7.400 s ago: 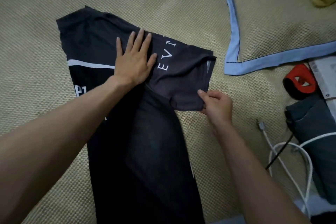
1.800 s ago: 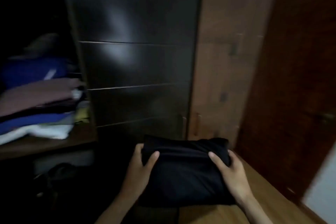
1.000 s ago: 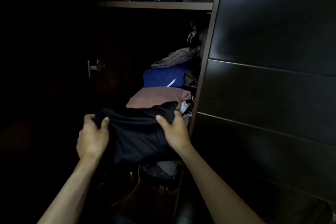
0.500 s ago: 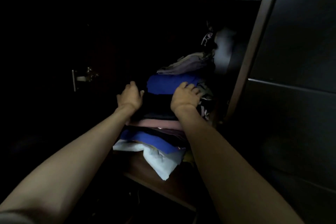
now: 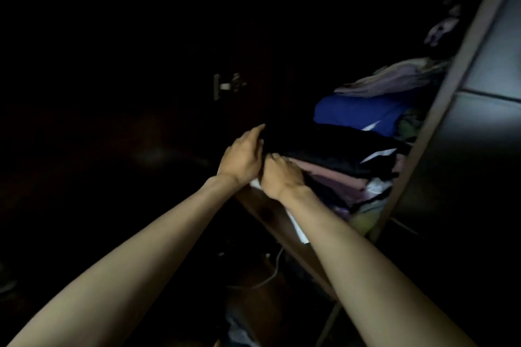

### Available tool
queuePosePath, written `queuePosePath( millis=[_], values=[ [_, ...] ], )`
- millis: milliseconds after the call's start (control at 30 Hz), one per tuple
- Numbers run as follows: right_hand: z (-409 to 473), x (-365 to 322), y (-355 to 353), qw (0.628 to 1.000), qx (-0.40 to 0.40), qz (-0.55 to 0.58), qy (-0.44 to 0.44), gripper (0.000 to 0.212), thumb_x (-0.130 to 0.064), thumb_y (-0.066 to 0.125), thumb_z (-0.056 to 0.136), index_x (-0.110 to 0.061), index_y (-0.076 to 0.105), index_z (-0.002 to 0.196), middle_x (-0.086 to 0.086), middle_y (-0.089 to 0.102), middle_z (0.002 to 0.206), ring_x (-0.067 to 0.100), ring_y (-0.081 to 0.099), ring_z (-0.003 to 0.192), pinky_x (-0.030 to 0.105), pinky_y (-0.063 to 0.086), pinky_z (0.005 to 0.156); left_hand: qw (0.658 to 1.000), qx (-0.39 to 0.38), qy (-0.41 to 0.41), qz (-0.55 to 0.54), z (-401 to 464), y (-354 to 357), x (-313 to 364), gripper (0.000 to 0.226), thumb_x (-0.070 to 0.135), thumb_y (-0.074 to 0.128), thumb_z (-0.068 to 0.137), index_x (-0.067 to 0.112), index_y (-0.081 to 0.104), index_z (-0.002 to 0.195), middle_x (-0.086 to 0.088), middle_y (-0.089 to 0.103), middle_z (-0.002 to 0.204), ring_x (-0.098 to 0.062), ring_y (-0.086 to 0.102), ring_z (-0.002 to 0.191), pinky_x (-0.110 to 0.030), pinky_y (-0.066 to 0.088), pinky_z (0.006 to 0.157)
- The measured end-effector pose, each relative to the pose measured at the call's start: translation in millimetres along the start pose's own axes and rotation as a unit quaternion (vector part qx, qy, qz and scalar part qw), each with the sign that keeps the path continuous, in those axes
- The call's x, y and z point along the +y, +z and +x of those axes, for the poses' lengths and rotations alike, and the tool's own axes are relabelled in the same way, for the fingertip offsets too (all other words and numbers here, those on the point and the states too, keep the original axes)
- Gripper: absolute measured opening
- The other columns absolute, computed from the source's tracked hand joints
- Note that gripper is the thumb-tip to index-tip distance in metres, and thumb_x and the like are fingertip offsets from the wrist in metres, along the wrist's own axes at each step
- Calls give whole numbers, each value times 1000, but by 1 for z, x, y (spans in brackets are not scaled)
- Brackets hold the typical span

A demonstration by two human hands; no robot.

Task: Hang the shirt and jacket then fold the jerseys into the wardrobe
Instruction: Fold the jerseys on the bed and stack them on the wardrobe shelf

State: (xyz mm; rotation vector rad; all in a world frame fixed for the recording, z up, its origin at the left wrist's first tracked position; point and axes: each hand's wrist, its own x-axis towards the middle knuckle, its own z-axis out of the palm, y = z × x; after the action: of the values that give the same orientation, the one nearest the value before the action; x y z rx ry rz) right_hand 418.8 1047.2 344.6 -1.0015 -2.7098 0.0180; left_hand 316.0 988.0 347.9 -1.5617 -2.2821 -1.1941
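Black jersey (image 5: pixel 324 146) in wardrobe shelf (image 5: pixel 270 214) stack

matt black cloth jersey (image 5: pixel 324 146), wood shelf (image 5: pixel 270 214)

Black jersey (image 5: pixel 332 146), blue garment (image 5: pixel 358 113)

Left arm: bare, stretched forward and up from the lower left, elbow nearly straight.
Left hand (image 5: pixel 243 157): back of the hand up, fingers extended and pointing forward to the right, fingertips lost in the dark.
Right arm: bare, reaching up from the lower right, forearm angled toward the left.
Right hand (image 5: pixel 280 176): just beside the left, touching it at the thumb side, knuckles up, fingers lightly bent forward; whether they grasp anything is unclear.
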Motion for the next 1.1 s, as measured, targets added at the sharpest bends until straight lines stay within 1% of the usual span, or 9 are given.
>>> queuePosePath(
  millis=[233,333,400,467,533,600,700,900,1100],
  values=[
    [-64,-110,59,957,-196,87,-193,46,-53,49,100,-19,60,128,13,65,130,34,62,122,41,52,96,995,12,-102,18,-165,-105,-53,49,37,45,102,20,40,147,-10,60,135,-26,58,126,-43,47,104],
    [-114,-180,81,896,-330,54,-292,57,-57,52,95,-15,58,133,11,61,128,32,57,125,36,46,100,988,37,-149,2,-242,-139,-54,49,26,53,103,14,39,148,-12,64,129,-26,62,119,-34,48,100],
    [-156,-228,86,847,-350,64,-394,73,-62,47,83,-11,56,135,11,58,128,31,53,128,36,42,104,982,54,-182,3,-297,-159,-55,46,23,53,103,11,41,146,-12,65,128,-24,62,117,-26,48,91],
    [-196,-271,88,830,-335,70,-440,57,-43,44,88,-9,59,132,15,60,135,27,55,128,33,41,105,972,66,-224,24,-357,-179,-63,43,24,52,104,11,44,144,-10,65,128,-21,61,117,-27,48,90],
    [-221,-312,97,813,-319,109,-474,29,-23,49,95,-10,73,103,15,74,107,24,71,101,30,51,89,957,84,-274,51,-422,-200,-73,41,26,51,104,11,45,142,-8,65,129,-21,62,115,-35,50,95],
    [-248,-355,102,791,-364,83,-485,28,-38,55,98,-17,72,98,9,74,90,25,71,87,34,53,81,929,105,-345,78,-489,-228,-80,41,28,50,104,12,46,142,-8,64,131,-22,63,114,-37,50,97],
    [-295,-424,124,756,-375,58,-533,40,-60,57,93,-22,70,95,-1,71,89,18,66,86,36,52,79,876,135,-448,122,-589,-273,-81,39,29,49,105,13,47,141,-8,64,130,-24,63,111,-34,49,95],
    [-440,-536,145,687,-411,17,-598,42,-62,57,94,-22,62,107,3,66,112,23,62,104,39,52,93,772,187,-591,139,-769,-330,-48,39,36,46,105,19,46,140,-2,64,130,-16,65,102,-26,47,87],
    [-570,-615,175,597,-411,-51,-687,43,-58,56,96,-17,62,110,8,68,120,27,62,109,37,49,90,648,257,-707,118,-901,-338,-21,42,41,49,103,24,43,141,5,58,131,-13,62,109,-31,50,93]
  ],
)
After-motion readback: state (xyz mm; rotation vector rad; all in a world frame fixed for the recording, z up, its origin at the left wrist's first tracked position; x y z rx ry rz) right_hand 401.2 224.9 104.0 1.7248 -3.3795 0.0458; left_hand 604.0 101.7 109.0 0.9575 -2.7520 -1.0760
